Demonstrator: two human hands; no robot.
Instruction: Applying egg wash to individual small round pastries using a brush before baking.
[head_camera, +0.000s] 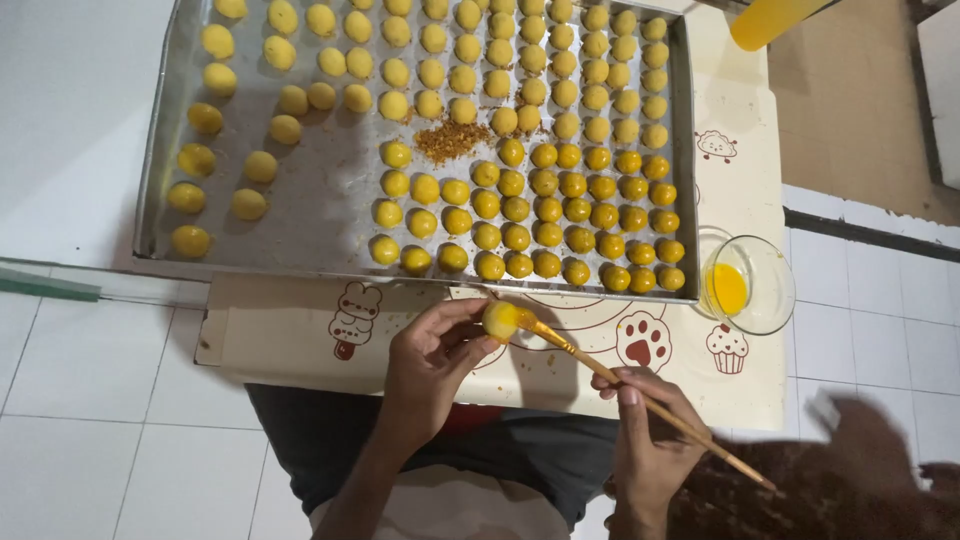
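My left hand (432, 358) pinches a small round dough ball (498, 320) between thumb and fingers, just below the tray's near rim. My right hand (645, 425) grips a thin wooden brush (640, 400), and its yellow-coated tip rests on the ball. A metal baking tray (330, 215) lies ahead on a printed mat, holding several rows of yellow dough balls (545, 210); those on the right look glossy, those on the left duller. A small clear glass bowl (765, 290) with yellow egg yolk stands to the right of the tray.
A heap of brown crumbs (450, 140) lies in the middle of the tray. The cream mat (290, 335) with cartoon prints covers white floor tiles. An orange object (775, 20) shows at the top right, and a dark blurred patterned shape (840, 490) fills the bottom right.
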